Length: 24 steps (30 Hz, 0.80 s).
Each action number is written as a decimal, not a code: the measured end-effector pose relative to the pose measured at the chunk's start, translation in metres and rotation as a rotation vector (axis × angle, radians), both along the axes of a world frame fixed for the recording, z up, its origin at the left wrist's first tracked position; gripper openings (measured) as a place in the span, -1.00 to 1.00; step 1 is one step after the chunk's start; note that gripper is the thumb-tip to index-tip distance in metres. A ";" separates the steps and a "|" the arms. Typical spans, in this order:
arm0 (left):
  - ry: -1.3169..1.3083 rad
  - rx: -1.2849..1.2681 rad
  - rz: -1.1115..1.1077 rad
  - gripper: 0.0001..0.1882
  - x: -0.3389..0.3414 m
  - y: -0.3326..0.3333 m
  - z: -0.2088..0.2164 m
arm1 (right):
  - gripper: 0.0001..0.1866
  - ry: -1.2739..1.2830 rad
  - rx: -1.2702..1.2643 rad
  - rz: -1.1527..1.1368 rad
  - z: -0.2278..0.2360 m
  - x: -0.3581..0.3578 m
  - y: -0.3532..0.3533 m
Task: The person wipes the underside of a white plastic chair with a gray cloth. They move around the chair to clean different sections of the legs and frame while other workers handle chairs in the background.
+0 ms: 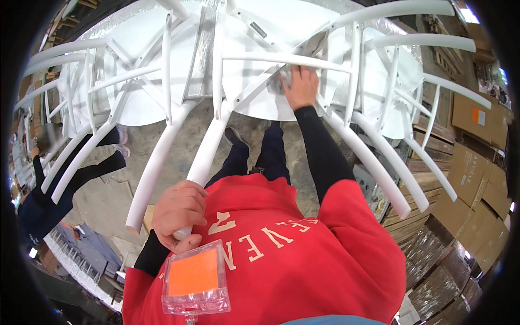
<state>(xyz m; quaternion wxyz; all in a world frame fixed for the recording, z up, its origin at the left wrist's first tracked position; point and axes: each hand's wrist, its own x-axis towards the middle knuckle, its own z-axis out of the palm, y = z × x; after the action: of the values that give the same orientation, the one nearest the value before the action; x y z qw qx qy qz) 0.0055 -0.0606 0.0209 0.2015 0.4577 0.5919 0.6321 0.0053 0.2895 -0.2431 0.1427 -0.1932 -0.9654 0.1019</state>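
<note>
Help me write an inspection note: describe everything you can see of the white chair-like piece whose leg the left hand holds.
The white chair-like piece seems overturned, its flat, round-edged panel facing the wearer. Diagonal bracing and a small dark label sit on it; slim rungs link thick, rounded legs. Everything looks smooth and painted, base material unclear. The left hand is closed around the near-left leg close to its end; the right hand reaches behind a rung to the panel.

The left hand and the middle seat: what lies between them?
In the head view, a white chair leg runs from beside the middle seat to the left hand, which holds its end.
</note>
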 end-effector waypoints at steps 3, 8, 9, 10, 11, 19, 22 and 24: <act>0.006 0.001 0.065 -0.77 0.004 0.003 0.000 | -0.47 -0.229 0.018 -0.040 0.023 0.061 0.005; 0.005 -0.050 0.238 -0.78 0.014 0.008 0.005 | -0.67 -0.035 -0.510 -0.098 0.089 0.026 -0.018; 0.007 -0.083 0.288 -0.78 0.019 0.008 0.007 | -0.67 0.110 -0.544 -0.105 0.108 -0.001 -0.013; 0.001 -0.135 0.367 -0.79 0.025 0.010 0.012 | -0.66 0.330 -0.564 -0.058 0.119 -0.030 0.001; 0.002 -0.191 0.440 -0.80 0.029 0.013 0.019 | -0.67 0.383 -0.463 -0.048 0.125 -0.056 0.028; -0.893 -0.171 0.978 -0.90 0.060 0.033 0.059 | -0.42 -0.493 -0.009 -0.022 0.052 -0.132 0.154; -0.806 -0.196 1.162 -0.91 0.059 0.047 0.056 | -0.41 -0.510 -0.215 0.263 0.031 -0.111 0.117; -0.694 -0.270 1.254 -0.90 0.063 0.046 0.048 | -0.60 -0.418 -0.403 0.528 0.039 -0.111 0.118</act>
<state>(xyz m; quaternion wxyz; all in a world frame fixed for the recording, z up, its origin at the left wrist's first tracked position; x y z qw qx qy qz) 0.0686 -0.0148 0.0691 0.0323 -0.2233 0.7177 0.6588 -0.1061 0.4075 -0.2040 -0.1289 0.0210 -0.9507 0.2813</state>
